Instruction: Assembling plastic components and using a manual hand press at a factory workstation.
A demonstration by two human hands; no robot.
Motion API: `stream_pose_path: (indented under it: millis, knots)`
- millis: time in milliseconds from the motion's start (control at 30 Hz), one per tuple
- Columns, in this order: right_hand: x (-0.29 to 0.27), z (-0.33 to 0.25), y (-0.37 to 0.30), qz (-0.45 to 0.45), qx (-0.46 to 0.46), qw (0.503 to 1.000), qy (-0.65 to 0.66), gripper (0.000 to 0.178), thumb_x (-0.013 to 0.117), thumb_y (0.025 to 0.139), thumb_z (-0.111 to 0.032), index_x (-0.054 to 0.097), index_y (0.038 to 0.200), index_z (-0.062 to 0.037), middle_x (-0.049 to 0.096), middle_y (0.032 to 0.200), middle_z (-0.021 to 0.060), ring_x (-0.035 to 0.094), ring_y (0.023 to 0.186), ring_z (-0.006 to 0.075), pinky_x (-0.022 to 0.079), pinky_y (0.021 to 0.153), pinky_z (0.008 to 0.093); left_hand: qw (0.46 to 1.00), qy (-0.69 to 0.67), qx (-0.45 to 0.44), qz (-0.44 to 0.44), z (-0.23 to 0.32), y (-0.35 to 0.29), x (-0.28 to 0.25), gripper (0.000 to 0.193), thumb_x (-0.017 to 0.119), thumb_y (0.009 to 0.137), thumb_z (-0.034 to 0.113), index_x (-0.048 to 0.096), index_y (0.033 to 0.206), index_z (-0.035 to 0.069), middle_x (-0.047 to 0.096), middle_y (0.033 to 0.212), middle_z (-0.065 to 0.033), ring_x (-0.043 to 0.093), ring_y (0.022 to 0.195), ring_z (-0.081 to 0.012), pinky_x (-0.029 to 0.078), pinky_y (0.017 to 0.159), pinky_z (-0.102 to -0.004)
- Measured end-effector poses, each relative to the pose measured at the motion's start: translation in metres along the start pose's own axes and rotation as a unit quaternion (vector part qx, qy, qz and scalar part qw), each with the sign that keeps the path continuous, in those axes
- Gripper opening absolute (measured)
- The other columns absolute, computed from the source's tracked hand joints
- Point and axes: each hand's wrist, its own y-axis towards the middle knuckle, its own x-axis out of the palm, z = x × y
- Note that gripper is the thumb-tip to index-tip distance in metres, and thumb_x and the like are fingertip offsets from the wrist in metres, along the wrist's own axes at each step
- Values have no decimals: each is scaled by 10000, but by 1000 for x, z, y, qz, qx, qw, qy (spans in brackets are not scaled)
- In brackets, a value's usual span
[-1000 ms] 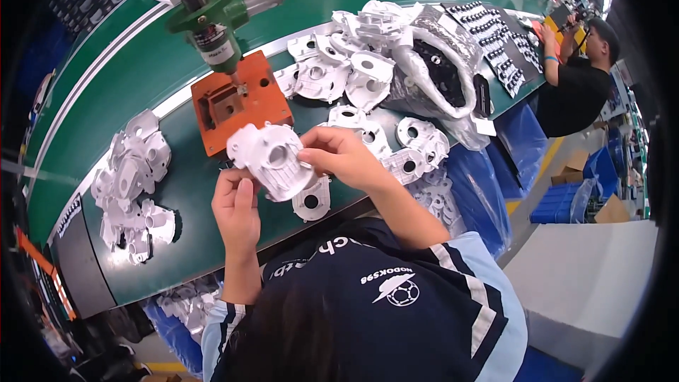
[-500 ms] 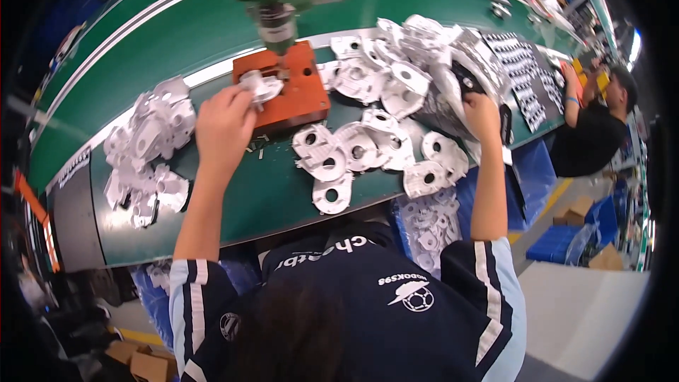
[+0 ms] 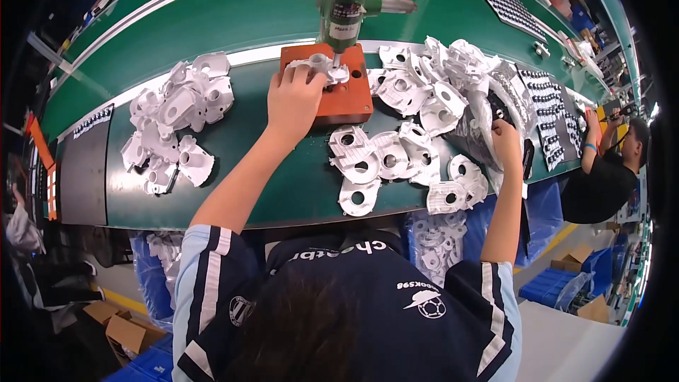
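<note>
My left hand (image 3: pixel 293 101) presses a white moulded plastic part (image 3: pixel 318 67) down on the orange fixture block (image 3: pixel 351 95), right under the tip of the green hanging tool (image 3: pixel 345 10). Far out to the right, my right hand (image 3: pixel 506 139) rests at the edge of a clear plastic bag (image 3: pixel 488 110) full of white parts, fingers curled over a dark object I cannot make out. A heap of the same white parts (image 3: pixel 396 155) lies between the two hands on the green bench (image 3: pixel 269 170).
A second heap of white parts (image 3: pixel 173 120) lies at the left. Dark trays of small pieces (image 3: pixel 544 99) sit at the right. Another person (image 3: pixel 608 170) works at the far right end. Blue bins and cardboard boxes stand below the bench.
My left hand carried the white part from in front of me up onto the orange fixture under the tool. My right hand let it go and reached out to the bag on the right.
</note>
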Motion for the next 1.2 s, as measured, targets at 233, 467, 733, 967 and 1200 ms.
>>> stream_pose_path:
  millis: [233, 467, 733, 967, 1200]
  knots:
    - [-5, 2, -3, 12, -6, 1000, -6, 221, 609, 745, -107, 636, 942, -11, 657, 808, 169, 642, 781, 307, 488, 706, 368, 997, -47, 51, -20, -15, -8, -1, 129, 649, 761, 156, 601, 866, 98, 567, 960, -72, 556, 904, -254, 428, 803, -409]
    - [-35, -68, -15, 53, -82, 952, 290, 233, 633, 775, -30, 611, 1001, 23, 652, 888, 74, 618, 821, 141, 482, 733, 248, 985, -152, 30, -74, -20, -9, -4, 320, 663, 770, 328, 621, 957, 72, 518, 1169, -156, 468, 1140, -338, 356, 989, -444]
    - [80, -256, 6, -61, -293, 898, 323, 132, 671, 772, -99, 666, 855, 3, 668, 861, 80, 622, 770, 162, 488, 703, 265, 980, -181, 10, -79, -23, -15, 0, 447, 704, 709, 420, 636, 998, 85, 491, 1246, -172, 416, 1216, -358, 333, 1023, -448]
    - [101, -276, 3, 113, -483, 851, 170, 103, 672, 719, -111, 681, 801, -48, 650, 768, 71, 578, 781, 246, 450, 754, 355, 978, -197, 3, -72, -20, -14, -3, 341, 652, 764, 369, 643, 978, 103, 531, 1202, -124, 433, 1213, -310, 333, 1016, -430]
    - [94, -273, -11, 150, -540, 824, 84, 198, 637, 758, -128, 646, 927, -25, 641, 934, 64, 571, 845, 232, 431, 764, 357, 974, -219, -3, -59, -26, -17, 4, 225, 549, 852, 277, 635, 951, 94, 546, 1179, -134, 464, 1179, -332, 337, 1005, -428]
